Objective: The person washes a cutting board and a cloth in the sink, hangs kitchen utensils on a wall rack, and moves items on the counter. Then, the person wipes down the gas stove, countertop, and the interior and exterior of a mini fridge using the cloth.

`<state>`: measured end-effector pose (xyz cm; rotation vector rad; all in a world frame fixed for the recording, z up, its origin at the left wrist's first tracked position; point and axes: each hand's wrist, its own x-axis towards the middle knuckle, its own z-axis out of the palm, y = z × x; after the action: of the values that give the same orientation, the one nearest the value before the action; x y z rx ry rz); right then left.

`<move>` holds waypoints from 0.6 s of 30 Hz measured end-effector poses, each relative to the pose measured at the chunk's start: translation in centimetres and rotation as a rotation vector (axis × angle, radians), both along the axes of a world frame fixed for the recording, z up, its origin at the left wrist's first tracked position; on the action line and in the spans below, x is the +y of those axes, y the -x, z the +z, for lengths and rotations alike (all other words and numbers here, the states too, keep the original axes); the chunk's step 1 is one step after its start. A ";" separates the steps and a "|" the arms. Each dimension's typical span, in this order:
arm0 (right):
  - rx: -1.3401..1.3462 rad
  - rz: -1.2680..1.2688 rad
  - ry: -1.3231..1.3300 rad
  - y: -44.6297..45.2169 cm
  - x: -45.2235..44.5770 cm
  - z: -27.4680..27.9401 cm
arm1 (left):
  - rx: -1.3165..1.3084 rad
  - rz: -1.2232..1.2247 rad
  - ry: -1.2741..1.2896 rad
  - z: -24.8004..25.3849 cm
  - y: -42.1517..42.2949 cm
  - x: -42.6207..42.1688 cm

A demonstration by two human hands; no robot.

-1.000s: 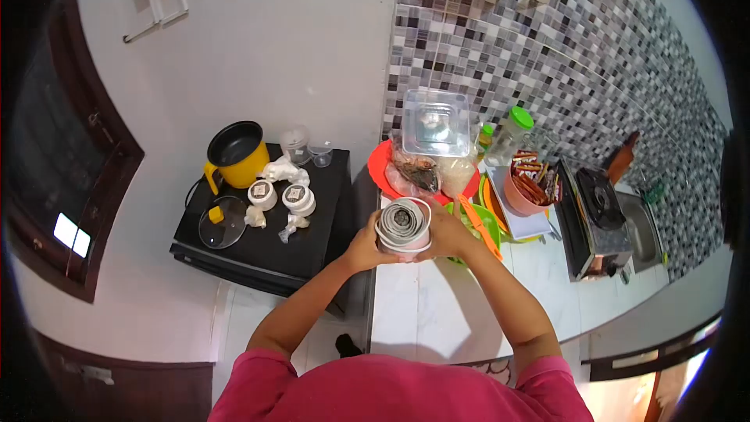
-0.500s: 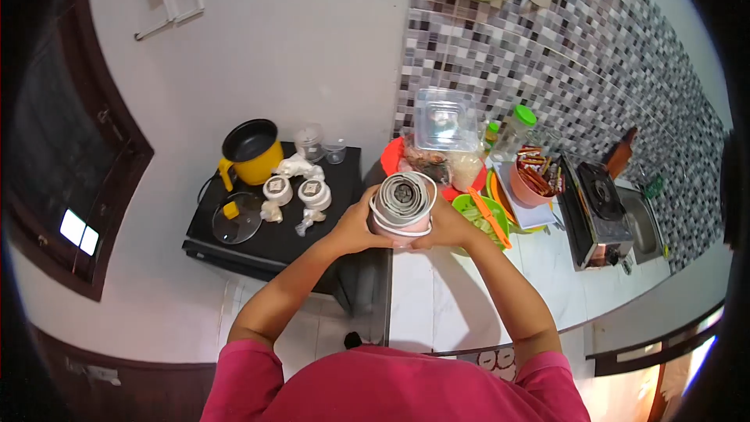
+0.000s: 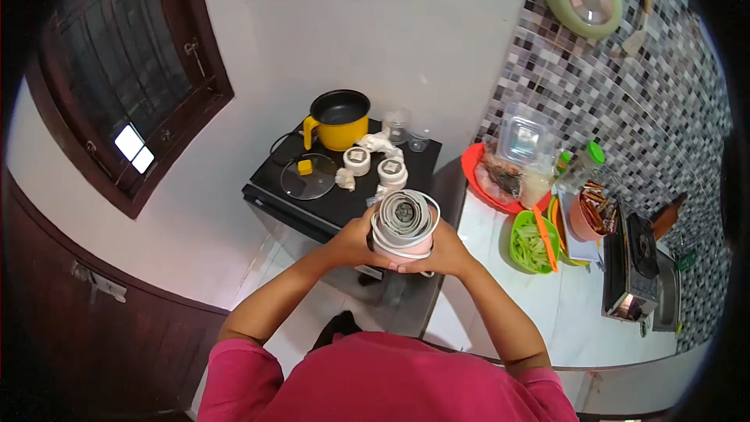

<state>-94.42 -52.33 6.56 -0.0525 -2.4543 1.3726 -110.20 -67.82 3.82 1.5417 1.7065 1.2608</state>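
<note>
A pink and grey cylindrical object (image 3: 405, 223) with a white cord looped around it is held in front of my chest. My left hand (image 3: 351, 244) wraps its left side, and my right hand (image 3: 447, 250) wraps its right side. Both thumbs meet near its lower edge. Its top shows grey concentric rings with a dark centre. It is held over the gap between the black cabinet top (image 3: 269, 180) and the white counter (image 3: 484, 305).
On the black top are a yellow pot (image 3: 341, 131), a glass lid (image 3: 316, 184) and white jars (image 3: 392, 172). The counter bears a red plate (image 3: 472, 164), a green bowl of sliced vegetables (image 3: 531, 244), a pink container (image 3: 584, 223) and a stove (image 3: 631, 270).
The view has turned left, so the cabinet top and counter appear further right. Both hands keep hold of the cylindrical object, which is now beside the counter instead of over it.
</note>
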 end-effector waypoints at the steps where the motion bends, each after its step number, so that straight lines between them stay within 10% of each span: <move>1: 0.016 0.003 0.019 0.8 -0.7 -0.4 | -0.017 -0.004 0.009 -0.3 0.7 -0.6; 18: 0.066 -0.456 0.087 14.3 -8.2 -6.1 | 0.038 -0.451 0.065 -3.8 20.7 -2.1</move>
<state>-108.69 -60.52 0.49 -0.5423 -2.1473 1.2483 -130.85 -69.90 -0.03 1.7899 1.3031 0.9391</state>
